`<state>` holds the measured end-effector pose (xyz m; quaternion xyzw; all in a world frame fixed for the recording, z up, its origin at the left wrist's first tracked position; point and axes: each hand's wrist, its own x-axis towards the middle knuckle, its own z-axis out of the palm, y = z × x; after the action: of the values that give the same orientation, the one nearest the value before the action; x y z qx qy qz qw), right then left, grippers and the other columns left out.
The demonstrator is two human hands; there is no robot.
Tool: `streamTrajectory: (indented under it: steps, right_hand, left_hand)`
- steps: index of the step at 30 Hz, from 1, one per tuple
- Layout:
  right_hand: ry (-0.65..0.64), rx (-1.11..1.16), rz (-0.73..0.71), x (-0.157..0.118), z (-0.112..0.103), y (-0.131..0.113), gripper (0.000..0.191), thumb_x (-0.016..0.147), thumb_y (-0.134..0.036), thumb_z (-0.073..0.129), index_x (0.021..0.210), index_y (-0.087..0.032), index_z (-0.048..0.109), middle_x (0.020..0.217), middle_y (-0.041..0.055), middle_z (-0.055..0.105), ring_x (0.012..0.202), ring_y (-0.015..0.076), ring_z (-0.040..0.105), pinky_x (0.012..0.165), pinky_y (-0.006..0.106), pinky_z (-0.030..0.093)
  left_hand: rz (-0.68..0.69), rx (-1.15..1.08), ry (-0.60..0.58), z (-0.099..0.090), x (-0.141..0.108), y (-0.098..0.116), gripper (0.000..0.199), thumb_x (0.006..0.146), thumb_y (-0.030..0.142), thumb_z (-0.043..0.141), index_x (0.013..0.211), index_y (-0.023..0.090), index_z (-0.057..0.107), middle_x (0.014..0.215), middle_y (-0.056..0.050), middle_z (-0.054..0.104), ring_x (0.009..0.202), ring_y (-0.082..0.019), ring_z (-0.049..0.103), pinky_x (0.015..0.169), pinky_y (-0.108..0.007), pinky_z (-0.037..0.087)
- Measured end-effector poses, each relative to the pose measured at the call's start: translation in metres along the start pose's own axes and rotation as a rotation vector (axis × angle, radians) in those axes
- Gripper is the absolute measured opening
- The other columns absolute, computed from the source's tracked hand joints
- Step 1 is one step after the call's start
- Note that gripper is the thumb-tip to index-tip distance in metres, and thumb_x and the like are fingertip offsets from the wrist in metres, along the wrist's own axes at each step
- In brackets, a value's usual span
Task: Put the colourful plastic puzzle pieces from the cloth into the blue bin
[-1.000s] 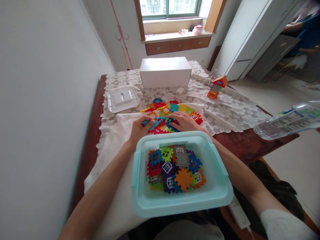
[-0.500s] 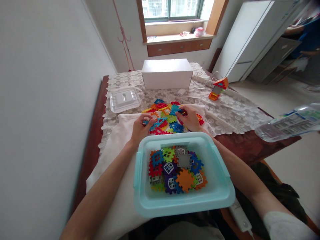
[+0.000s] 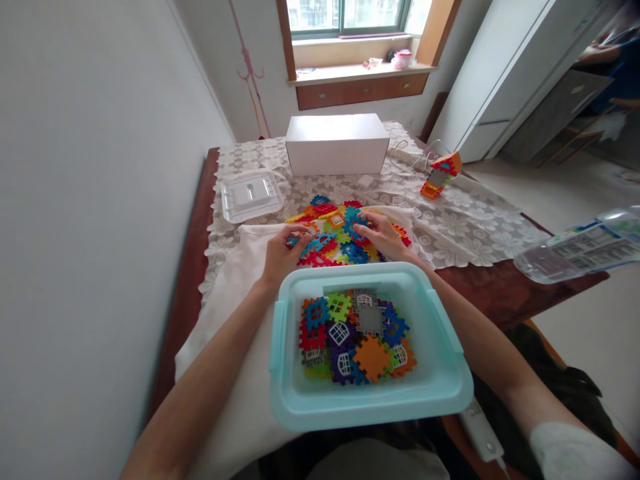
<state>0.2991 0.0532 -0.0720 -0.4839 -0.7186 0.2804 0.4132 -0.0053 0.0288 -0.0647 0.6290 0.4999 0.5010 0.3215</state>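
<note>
Beyond the bin, a pile of colourful interlocking plastic building tiles (image 3: 330, 230) lies on a white cloth. My left hand (image 3: 285, 253) is at the pile's left side, its thumb and fingers pinched on a light blue tile (image 3: 320, 241) that reaches over red ones. On the right, my right hand (image 3: 384, 236) grips a blue toothed tile (image 3: 352, 219) by its right edge, tilted up over the pile. Closest to me stands a pale turquoise bin (image 3: 425, 393), with more tiles inside, among them an orange one (image 3: 373, 358) and a grey one (image 3: 371, 319).
A clear lid (image 3: 253, 195) lies at the left and a white box (image 3: 337, 155) at the back of the lace-covered table. Toward the right are a small tile-built house (image 3: 440, 176) and a clear plastic bottle (image 3: 580, 247). Part of another person (image 3: 623, 67) shows far right.
The blue tile in my right hand has turned to show more of its face. My left hand stays nearly in place. The whole view has shifted slightly.
</note>
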Motion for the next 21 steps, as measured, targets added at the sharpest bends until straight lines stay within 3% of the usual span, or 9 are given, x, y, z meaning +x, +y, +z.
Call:
streamTrajectory:
  steps: [4, 8, 11, 13, 16, 19, 21]
  right_hand:
    - [-0.262, -0.224, -0.112, -0.004, -0.009, -0.006, 0.015, 0.1, -0.028, 0.072, 0.111, -0.024, 0.08, 0.132, 0.0126, 0.081, 0.124, 0.0346, 0.075, 0.118, 0.055, 0.061]
    - [-0.279, -0.395, -0.168, -0.012, -0.01, -0.013, 0.053, 0.095, -0.01, 0.068, 0.144, -0.026, 0.08, 0.145, 0.0138, 0.082, 0.141, 0.0394, 0.069, 0.131, 0.067, 0.051]
    - [-0.332, -0.437, -0.23, -0.014, -0.009, -0.019, 0.068, 0.096, -0.003, 0.061, 0.155, -0.031, 0.078, 0.149, 0.0099, 0.082, 0.143, 0.0362, 0.068, 0.134, 0.065, 0.049]
    - [-0.365, -0.457, -0.263, -0.015, -0.009, -0.023, 0.062, 0.1, -0.005, 0.061, 0.153, -0.032, 0.081, 0.145, 0.0089, 0.084, 0.139, 0.0353, 0.069, 0.133, 0.065, 0.049]
    - [-0.369, -0.47, -0.278, -0.017, -0.011, -0.029, 0.046, 0.109, -0.024, 0.075, 0.153, -0.033, 0.082, 0.144, 0.0101, 0.085, 0.14, 0.0384, 0.069, 0.132, 0.068, 0.05]
    - [-0.379, -0.484, -0.272, -0.02, -0.013, -0.033, 0.055, 0.105, -0.044, 0.091, 0.158, -0.035, 0.079, 0.145, 0.0116, 0.085, 0.14, 0.0418, 0.07, 0.129, 0.069, 0.052]
    - [-0.401, -0.485, -0.276, -0.02, -0.014, -0.032, 0.056, 0.105, -0.044, 0.092, 0.159, -0.035, 0.079, 0.145, 0.0122, 0.085, 0.139, 0.0417, 0.072, 0.127, 0.067, 0.054]
  left_hand:
    - [0.0, -0.008, 0.013, 0.0, -0.001, -0.001, 0.041, 0.094, 0.061, 0.089, 0.107, 0.022, 0.087, 0.088, -0.003, 0.083, 0.065, -0.015, 0.066, 0.058, -0.025, 0.051]
    - [0.023, -0.015, 0.006, 0.0, 0.0, -0.003, 0.045, 0.096, 0.067, 0.086, 0.103, 0.022, 0.086, 0.096, -0.006, 0.086, 0.073, -0.017, 0.071, 0.059, -0.025, 0.053]
    - [0.016, -0.032, -0.018, 0.0, 0.0, -0.005, 0.051, 0.095, 0.073, 0.084, 0.095, 0.022, 0.084, 0.093, -0.006, 0.085, 0.073, -0.018, 0.071, 0.058, -0.025, 0.054]
    - [-0.006, -0.071, -0.036, 0.0, 0.0, -0.006, 0.055, 0.094, 0.077, 0.084, 0.094, 0.021, 0.083, 0.091, -0.005, 0.084, 0.067, -0.017, 0.068, 0.056, -0.026, 0.055]
    - [-0.028, -0.084, -0.051, 0.0, 0.0, -0.006, 0.058, 0.095, 0.08, 0.084, 0.094, 0.022, 0.083, 0.083, -0.003, 0.08, 0.057, -0.015, 0.061, 0.05, -0.027, 0.05]
    - [-0.037, -0.054, -0.041, -0.001, 0.0, -0.006, 0.061, 0.1, 0.083, 0.076, 0.093, 0.023, 0.083, 0.069, 0.0, 0.069, 0.049, -0.013, 0.051, 0.045, -0.027, 0.039]
    - [-0.019, -0.041, -0.018, -0.002, 0.0, -0.004, 0.063, 0.103, 0.084, 0.072, 0.091, 0.023, 0.082, 0.069, 0.0, 0.068, 0.051, -0.014, 0.049, 0.047, -0.028, 0.038]
